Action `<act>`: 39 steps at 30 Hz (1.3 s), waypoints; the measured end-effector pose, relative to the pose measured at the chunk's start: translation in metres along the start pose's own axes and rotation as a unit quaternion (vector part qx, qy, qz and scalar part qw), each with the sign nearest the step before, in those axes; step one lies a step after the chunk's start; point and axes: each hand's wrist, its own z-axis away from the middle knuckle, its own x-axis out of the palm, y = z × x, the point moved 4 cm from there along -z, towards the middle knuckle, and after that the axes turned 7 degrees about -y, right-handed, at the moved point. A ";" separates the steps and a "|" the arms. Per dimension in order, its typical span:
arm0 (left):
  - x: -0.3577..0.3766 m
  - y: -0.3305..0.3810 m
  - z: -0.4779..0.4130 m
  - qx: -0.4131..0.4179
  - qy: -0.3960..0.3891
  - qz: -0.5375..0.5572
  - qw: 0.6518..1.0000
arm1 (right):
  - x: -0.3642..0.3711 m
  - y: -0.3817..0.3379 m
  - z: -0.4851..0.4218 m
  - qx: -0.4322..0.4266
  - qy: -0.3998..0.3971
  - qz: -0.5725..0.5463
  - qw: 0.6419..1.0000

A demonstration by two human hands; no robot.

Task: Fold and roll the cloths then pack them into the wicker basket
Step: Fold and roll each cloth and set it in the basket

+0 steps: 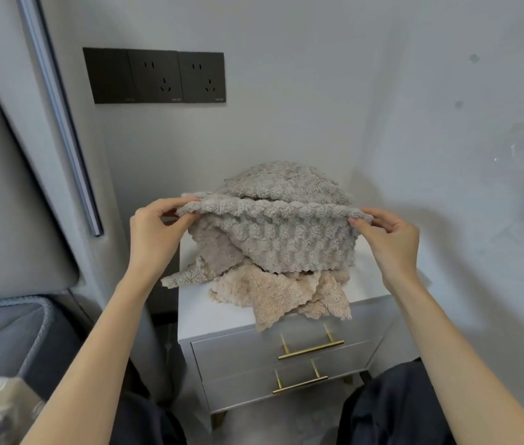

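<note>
Head view: left hand, right hand pinch grey cloth corners above cloth pile on nightstand; drawers closed.

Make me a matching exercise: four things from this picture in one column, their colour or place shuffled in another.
1 grey cloth
2 beige cloth
3 drawer handle
4 socket panel

A black
B gold
C pinched by left hand and right hand
D hanging over the nightstand front edge

Pairs: 1-C, 2-D, 3-B, 4-A
</note>
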 end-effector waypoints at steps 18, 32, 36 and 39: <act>0.015 0.007 0.004 -0.102 -0.060 0.022 0.993 | 0.007 -0.023 0.005 -0.015 -0.037 0.085 0.996; 0.053 -0.057 -0.005 -0.150 -0.035 -0.059 0.986 | 0.029 0.054 -0.023 0.082 -0.059 0.156 0.983; 0.052 -0.066 0.007 -0.244 -0.077 -0.043 0.966 | 0.018 0.068 -0.018 0.141 -0.048 0.151 0.977; 0.056 -0.063 0.012 -0.278 -0.133 0.018 0.951 | 0.015 0.072 -0.015 0.181 -0.087 0.182 0.963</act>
